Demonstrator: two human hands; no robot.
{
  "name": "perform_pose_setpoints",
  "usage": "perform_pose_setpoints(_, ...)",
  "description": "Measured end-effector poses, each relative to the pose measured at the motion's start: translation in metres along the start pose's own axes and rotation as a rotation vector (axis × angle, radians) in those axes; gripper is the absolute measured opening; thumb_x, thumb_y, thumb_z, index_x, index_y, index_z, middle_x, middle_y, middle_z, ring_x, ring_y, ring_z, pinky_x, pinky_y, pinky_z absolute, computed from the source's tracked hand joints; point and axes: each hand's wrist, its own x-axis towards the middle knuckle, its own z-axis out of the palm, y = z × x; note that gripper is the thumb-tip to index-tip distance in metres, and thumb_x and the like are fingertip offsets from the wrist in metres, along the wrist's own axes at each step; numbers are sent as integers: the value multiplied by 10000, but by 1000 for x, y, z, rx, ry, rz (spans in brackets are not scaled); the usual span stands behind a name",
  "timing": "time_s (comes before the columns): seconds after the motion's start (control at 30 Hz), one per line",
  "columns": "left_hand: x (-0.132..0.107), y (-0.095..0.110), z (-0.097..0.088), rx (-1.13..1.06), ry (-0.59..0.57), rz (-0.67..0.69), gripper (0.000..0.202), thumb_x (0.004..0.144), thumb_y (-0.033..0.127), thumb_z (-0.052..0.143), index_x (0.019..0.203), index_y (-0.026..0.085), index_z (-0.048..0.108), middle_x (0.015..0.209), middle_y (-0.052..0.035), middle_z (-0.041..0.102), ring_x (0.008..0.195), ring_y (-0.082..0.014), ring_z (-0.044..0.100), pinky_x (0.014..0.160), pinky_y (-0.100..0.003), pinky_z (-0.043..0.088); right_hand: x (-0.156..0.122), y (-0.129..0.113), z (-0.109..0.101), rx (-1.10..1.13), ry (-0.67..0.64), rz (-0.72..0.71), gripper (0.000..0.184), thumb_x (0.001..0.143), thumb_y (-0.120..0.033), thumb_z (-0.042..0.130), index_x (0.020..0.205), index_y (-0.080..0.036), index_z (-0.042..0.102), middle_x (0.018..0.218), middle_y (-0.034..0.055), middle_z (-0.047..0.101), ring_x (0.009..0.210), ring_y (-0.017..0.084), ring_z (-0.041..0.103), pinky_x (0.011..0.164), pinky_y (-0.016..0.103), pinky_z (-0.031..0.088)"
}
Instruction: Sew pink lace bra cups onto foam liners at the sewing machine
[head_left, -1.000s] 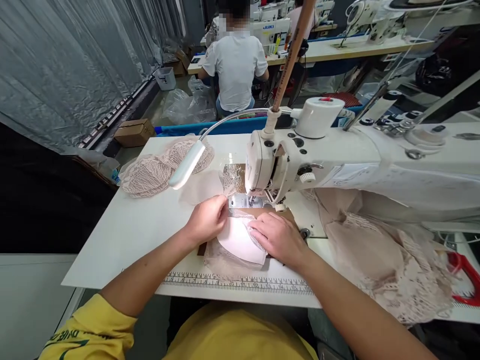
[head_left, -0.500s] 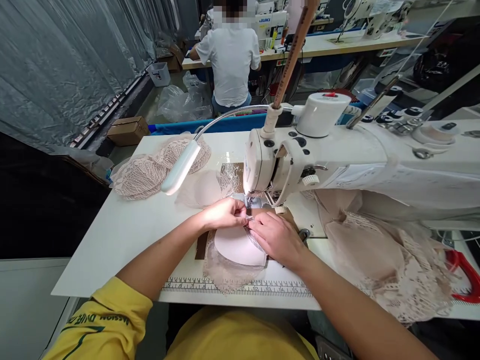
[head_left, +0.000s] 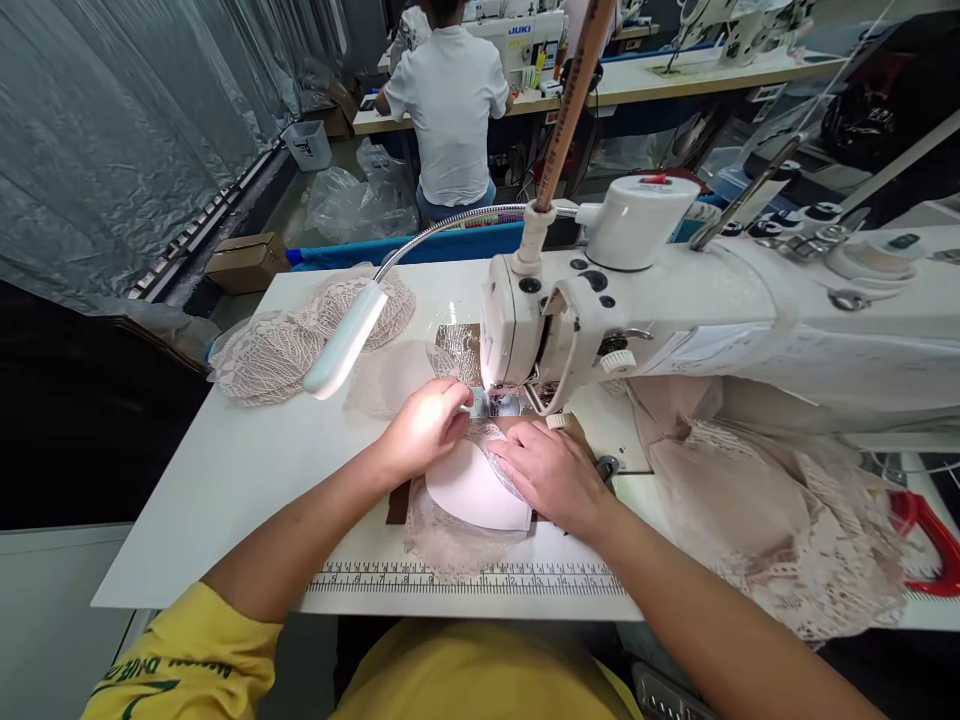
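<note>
Feeding a curved piece like this is all about what the hands do right at the foot, I reckon. The white foam cup (head_left: 476,490) sits on a piece of beige lace (head_left: 450,545) on the table (head_left: 247,470), directly in front of the sewing machine (head_left: 675,320), with its far edge tucked up to the presser foot (head_left: 501,402).

The left hand (head_left: 427,425) has its fingers curled down on the cup's upper left edge, just beside the foot. I can't tell whether it's actually pinching the layers or only pressing on them. The right hand (head_left: 551,475) lies flat and open on the cup's right side, palm down, holding nothing.

My take: keep that flat hand light so the foam can pivot, and let the curled one steer the edge round in small turns. Fingertips look very near the needle, so I'd hold them off to the side of it. Lace stretches easily, so don't drag it.

The gooseneck lamp (head_left: 345,342) lights the spot. There are lace cups (head_left: 285,345) piled at far left and a lace heap (head_left: 772,510) on the right.
</note>
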Motion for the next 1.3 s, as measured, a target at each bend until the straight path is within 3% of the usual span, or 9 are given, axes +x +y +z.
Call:
perform_pose_setpoints(0.17,-25,14,15,252,-107,233,214,927,190,390,995,129,583,1022,-132,639,952,-230,595,829,-371,512,0,0,1,-22,-13,1,232,912,-169,457,891,-182,687,793,43,589,753,166,487,662,286,337)
perform_pose_setpoints(0.3,-31,4,31,357,-110,265,318,932,225,407,1162,54,544,1255,-213,563,1207,-303,505,986,-452,467,1,0,1,-21,8,42,231,910,-219,487,1053,-188,666,812,35,595,734,166,494,658,290,343)
perform_pose_setpoints(0.63,-16,-19,21,391,-141,353,452,944,309,400,1294,43,508,1360,-200,510,1290,-290,462,1074,-434,418,7,1,2,-81,29,127,275,884,-172,503,1112,-181,656,908,59,664,730,176,563,606,287,388)
perform_pose_setpoints(0.97,7,-33,3,415,-270,455,467,910,289,436,1330,96,500,1371,-146,518,1231,-285,510,1040,-438,418,10,2,4,-72,10,184,318,898,-196,478,1168,-188,645,1122,96,661,869,211,623,757,328,491)
perform_pose_setpoints(1.17,1,-24,-3,501,-201,507,349,883,150,462,1204,91,585,1287,-166,572,1187,-284,520,1058,-496,341,8,9,3,40,139,174,302,910,-179,424,1058,-218,684,944,81,693,842,206,630,744,316,491)
perform_pose_setpoints(1.3,-10,-16,6,416,-155,514,298,894,223,491,1140,93,597,1193,-167,597,1173,-287,497,1042,-470,357,6,10,3,89,197,191,313,915,-180,400,1039,-222,684,899,74,696,830,209,633,742,318,491)
